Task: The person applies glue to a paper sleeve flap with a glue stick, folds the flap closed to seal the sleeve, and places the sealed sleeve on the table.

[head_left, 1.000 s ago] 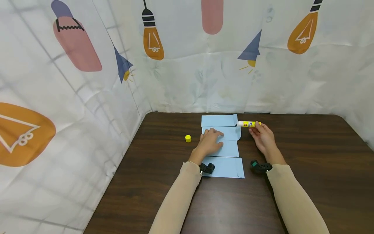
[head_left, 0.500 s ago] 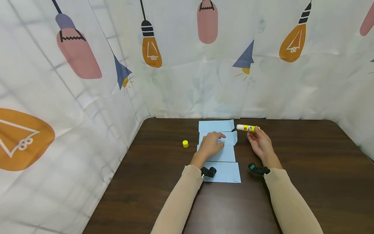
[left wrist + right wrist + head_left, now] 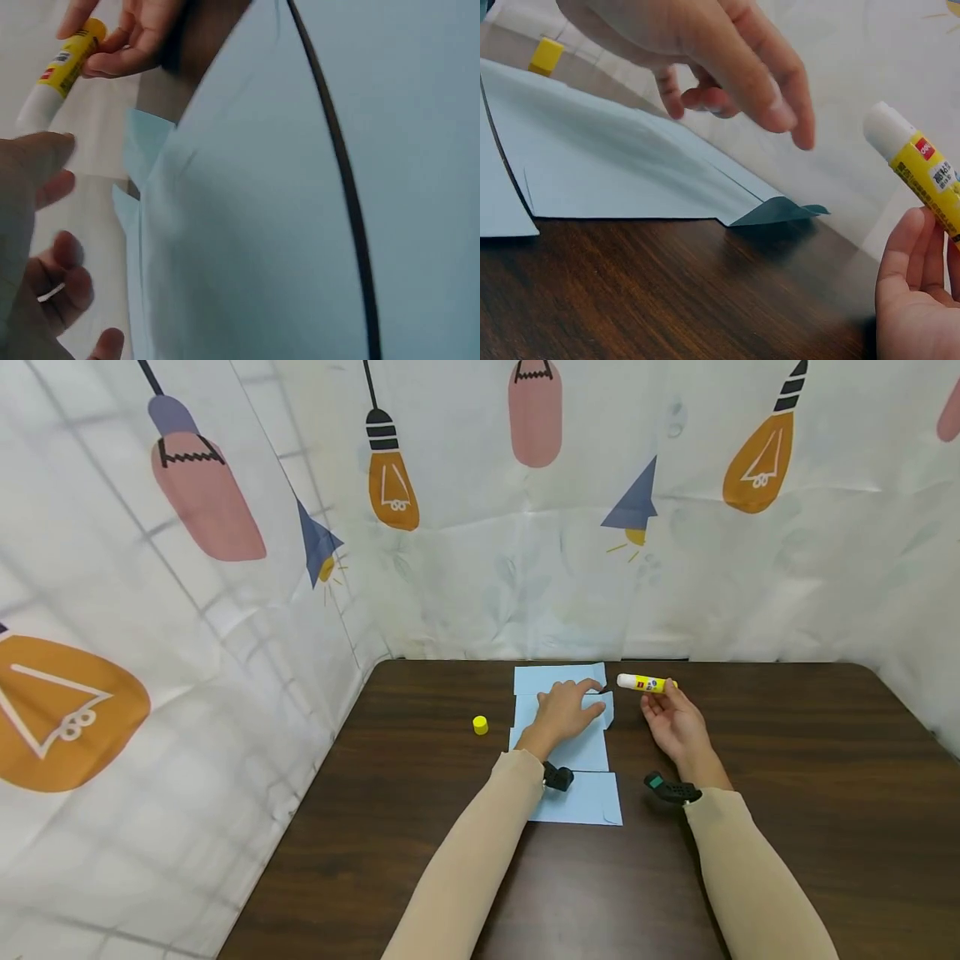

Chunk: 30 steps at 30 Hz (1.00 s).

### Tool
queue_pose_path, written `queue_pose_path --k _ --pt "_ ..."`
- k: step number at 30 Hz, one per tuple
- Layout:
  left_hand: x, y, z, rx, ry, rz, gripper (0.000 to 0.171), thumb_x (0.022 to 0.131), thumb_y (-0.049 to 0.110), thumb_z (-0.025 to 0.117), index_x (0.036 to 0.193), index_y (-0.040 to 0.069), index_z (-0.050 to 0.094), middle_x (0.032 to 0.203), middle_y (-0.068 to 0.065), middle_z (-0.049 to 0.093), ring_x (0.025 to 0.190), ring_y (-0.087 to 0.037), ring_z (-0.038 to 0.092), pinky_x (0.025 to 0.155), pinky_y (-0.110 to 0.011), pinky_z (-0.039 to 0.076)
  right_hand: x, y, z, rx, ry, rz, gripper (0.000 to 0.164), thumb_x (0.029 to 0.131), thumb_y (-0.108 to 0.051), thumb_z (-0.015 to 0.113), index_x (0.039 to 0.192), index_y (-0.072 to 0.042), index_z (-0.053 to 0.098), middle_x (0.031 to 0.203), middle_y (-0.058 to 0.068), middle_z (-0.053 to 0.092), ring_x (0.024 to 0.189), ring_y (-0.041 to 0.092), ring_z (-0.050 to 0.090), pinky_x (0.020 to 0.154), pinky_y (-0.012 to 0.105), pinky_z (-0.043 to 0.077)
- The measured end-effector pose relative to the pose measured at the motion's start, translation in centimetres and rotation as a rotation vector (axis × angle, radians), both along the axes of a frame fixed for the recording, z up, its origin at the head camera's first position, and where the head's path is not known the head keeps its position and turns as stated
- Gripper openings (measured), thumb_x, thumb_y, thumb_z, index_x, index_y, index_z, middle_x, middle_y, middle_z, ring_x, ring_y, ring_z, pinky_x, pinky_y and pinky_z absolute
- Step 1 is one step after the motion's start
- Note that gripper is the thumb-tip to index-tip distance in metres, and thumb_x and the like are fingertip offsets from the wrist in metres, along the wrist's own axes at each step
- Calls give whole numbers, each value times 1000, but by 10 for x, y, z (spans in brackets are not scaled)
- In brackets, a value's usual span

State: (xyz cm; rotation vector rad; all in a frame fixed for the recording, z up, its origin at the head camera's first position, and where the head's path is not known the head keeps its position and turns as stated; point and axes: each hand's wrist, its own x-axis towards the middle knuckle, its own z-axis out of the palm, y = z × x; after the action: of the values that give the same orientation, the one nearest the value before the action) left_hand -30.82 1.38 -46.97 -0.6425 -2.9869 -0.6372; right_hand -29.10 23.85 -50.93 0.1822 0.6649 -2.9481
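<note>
Light-blue envelopes, several of them, lie in a column on the table; the farthest envelope (image 3: 536,681) and the nearest envelope (image 3: 588,806) frame the rest. Small flaps (image 3: 769,211) at their right ends stand partly raised. Over the far envelopes hovers my left hand (image 3: 562,712), its fingers loosely bent and holding nothing, fingertips close to the flap ends. To the right of the column, my right hand (image 3: 681,727) pinches a yellow glue stick (image 3: 645,683) by its rear end. The uncapped white tip of the stick points left, toward the flaps.
A yellow glue cap (image 3: 480,725) sits on the dark wooden table (image 3: 390,827), left of the envelopes. Behind the table's far edge hangs a white printed cloth (image 3: 465,585), which also runs along the left side. Each wrist wears a black strap.
My left hand has moved right and away from me, from the middle envelopes to the far flap ends. The glue stick has drawn slightly right, away from the far envelope's edge.
</note>
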Motion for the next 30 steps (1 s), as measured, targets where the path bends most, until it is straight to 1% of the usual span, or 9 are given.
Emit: queue_pose_path --k 3,7,10,12,14,18,23,27,30 --pt "-4 4 0 27 6 -32 37 104 47 55 138 35 60 133 2 69 121 -22 63 95 -51 42 -1 1 0 -34 1 3 10 100 -17 62 106 -12 57 104 5 59 102 16 51 96 27 47" --pt "-9 6 -2 79 -11 -58 36 104 47 55 138 34 61 134 4 70 117 -19 67 91 -47 37 -3 3 -1 -64 3 7 11 100 -16 62 109 -12 57 104 6 59 101 17 51 98 27 45" --pt "-12 6 -5 128 -63 -61 38 104 46 57 140 35 60 138 6 67 115 -17 66 99 -52 36 -4 4 -2 -91 -3 16 10 100 -15 62 108 -11 57 104 7 60 101 17 52 99 27 45" --pt "-13 5 -8 152 -107 -59 39 103 46 57 141 37 59 143 8 64 120 -17 65 105 -57 35 -4 4 -2 -96 -9 18 9 100 -14 62 107 -11 58 103 8 60 100 18 52 98 28 45" --pt "-14 4 -11 160 -138 -62 41 103 46 57 143 38 58 146 8 61 129 -18 61 108 -62 33 -4 3 -3 -90 -11 18 8 100 -14 62 106 -11 58 102 7 61 100 18 52 98 28 45" --pt "-15 2 -14 138 -154 -70 41 103 48 56 144 42 57 147 4 59 138 -20 54 107 -62 36 -4 2 -3 -69 -10 18 4 102 -15 59 105 -12 58 102 7 61 100 18 53 97 28 46" --pt "-15 4 -9 108 -160 -82 40 104 51 53 143 43 57 147 -3 55 136 -21 53 105 -62 38 -3 2 -2 -67 5 23 5 102 -16 59 105 -12 59 102 7 61 100 17 53 97 28 46" --pt "-15 7 -5 50 -183 -100 42 104 52 52 145 44 55 153 -5 51 142 -23 48 109 -67 34 -3 2 -2 -74 13 23 6 101 -15 61 105 -11 59 101 7 61 99 17 53 95 28 47" --pt "-15 9 -2 -4 -199 -109 43 104 52 51 147 44 53 155 -3 50 146 -24 45 112 -72 30 -3 2 -3 -75 8 23 7 101 -16 61 104 -10 60 100 7 61 98 17 54 95 28 48"
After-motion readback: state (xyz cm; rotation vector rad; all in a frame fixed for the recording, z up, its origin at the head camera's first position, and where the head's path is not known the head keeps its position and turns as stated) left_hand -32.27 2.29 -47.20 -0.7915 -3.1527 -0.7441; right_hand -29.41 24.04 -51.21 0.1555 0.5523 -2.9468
